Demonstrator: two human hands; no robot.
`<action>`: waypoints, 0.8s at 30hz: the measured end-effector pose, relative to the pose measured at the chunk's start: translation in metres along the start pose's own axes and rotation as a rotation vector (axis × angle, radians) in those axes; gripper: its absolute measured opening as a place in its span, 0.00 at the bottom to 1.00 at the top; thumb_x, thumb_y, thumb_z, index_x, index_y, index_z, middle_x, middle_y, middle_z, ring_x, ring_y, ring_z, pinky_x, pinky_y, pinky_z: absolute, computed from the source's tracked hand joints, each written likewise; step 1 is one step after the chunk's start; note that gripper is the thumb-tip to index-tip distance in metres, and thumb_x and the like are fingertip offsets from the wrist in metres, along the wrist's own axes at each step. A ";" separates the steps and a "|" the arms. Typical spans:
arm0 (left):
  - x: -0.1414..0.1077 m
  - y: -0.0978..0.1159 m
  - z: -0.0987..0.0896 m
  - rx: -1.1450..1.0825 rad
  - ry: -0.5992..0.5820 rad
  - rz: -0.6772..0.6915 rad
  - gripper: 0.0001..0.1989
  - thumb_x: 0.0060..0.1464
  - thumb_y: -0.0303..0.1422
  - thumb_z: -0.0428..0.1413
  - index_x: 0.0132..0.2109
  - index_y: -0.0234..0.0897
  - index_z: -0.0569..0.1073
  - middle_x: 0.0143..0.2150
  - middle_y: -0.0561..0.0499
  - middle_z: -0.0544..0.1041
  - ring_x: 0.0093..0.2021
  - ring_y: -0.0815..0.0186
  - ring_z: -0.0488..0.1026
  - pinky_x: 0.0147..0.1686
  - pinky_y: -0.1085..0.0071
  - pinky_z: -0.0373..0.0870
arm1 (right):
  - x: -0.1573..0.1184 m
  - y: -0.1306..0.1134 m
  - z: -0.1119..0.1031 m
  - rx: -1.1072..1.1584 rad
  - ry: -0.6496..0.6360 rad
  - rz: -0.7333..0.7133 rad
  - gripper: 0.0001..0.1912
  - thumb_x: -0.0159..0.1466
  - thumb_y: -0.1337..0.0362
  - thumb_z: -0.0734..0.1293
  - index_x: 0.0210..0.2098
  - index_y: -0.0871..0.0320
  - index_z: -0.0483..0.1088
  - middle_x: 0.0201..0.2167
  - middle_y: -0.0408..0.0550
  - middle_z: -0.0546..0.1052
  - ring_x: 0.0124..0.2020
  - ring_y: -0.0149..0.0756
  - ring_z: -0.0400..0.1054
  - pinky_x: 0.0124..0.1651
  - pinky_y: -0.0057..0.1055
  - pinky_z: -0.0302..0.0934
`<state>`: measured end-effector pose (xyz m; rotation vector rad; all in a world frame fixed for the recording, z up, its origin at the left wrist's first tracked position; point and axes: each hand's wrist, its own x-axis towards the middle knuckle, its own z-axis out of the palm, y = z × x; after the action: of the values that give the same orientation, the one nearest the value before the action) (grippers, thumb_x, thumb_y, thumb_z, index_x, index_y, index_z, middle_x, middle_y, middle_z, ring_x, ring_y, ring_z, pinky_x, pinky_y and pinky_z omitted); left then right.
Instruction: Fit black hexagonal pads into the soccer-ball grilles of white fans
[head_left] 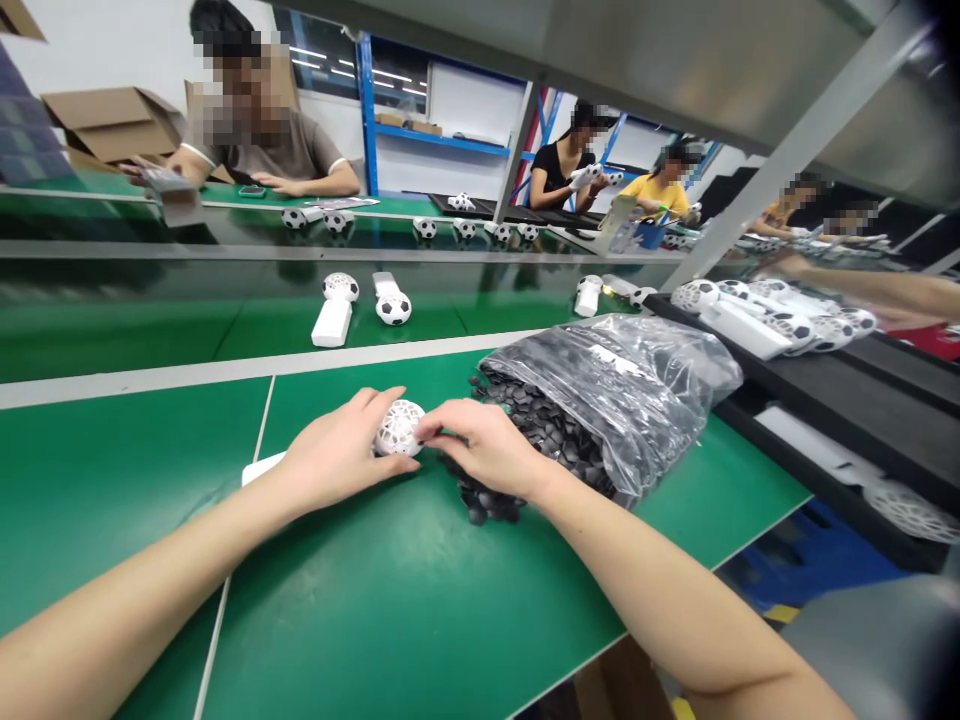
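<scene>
My left hand [337, 445] is wrapped round the ball-shaped head of a white handheld fan [399, 428], with its thumb and fingers on either side. The open lattice of the head faces up, and the handle shows to the left under my wrist. At the head's right edge my right hand [480, 440] pinches a small black piece, mostly hidden by the fingertips. Beside and beneath that hand lies a heap of small black pieces [555, 430], spilling from a clear plastic bag [637, 390] on the green table [360, 610].
Two football-patterned fans [331, 322] [393, 306] lie on the green conveyor [150, 320] ahead. A black tray [862, 380] at right carries several fans. Co-workers sit beyond the conveyor, and a blurred arm [870, 285] reaches in from the right. A metal post [795, 150] slants overhead.
</scene>
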<state>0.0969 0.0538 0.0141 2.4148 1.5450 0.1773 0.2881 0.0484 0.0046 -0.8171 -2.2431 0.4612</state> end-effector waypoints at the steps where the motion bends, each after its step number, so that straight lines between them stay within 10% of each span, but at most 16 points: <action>1: 0.000 0.000 0.000 -0.007 0.003 0.002 0.41 0.45 0.53 0.51 0.62 0.40 0.51 0.56 0.45 0.63 0.50 0.52 0.67 0.39 0.62 0.68 | 0.000 -0.003 0.004 -0.015 -0.006 -0.032 0.11 0.57 0.80 0.67 0.34 0.59 0.70 0.34 0.42 0.75 0.36 0.32 0.68 0.41 0.27 0.59; 9: 0.000 -0.006 0.004 -0.096 0.009 0.064 0.43 0.40 0.52 0.56 0.61 0.41 0.53 0.57 0.47 0.65 0.53 0.54 0.66 0.47 0.62 0.65 | 0.001 -0.010 0.024 -0.131 0.026 -0.154 0.09 0.62 0.76 0.64 0.38 0.57 0.68 0.38 0.42 0.74 0.40 0.35 0.67 0.41 0.32 0.56; 15: -0.001 -0.003 0.000 -0.155 0.051 0.055 0.31 0.43 0.50 0.55 0.54 0.47 0.61 0.51 0.52 0.70 0.47 0.57 0.69 0.40 0.64 0.67 | -0.001 0.001 0.023 0.018 0.075 0.129 0.25 0.55 0.68 0.72 0.50 0.57 0.62 0.54 0.52 0.62 0.56 0.43 0.54 0.57 0.40 0.53; 24: -0.003 0.001 0.004 -0.157 0.102 0.005 0.30 0.38 0.46 0.60 0.51 0.48 0.62 0.47 0.55 0.72 0.44 0.57 0.71 0.36 0.66 0.66 | 0.001 -0.004 0.019 0.041 -0.044 0.212 0.25 0.58 0.68 0.70 0.52 0.59 0.59 0.49 0.50 0.67 0.49 0.42 0.62 0.51 0.39 0.59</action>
<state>0.0975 0.0501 0.0112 2.3199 1.5059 0.4131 0.2716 0.0446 -0.0060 -1.0372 -2.1891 0.6279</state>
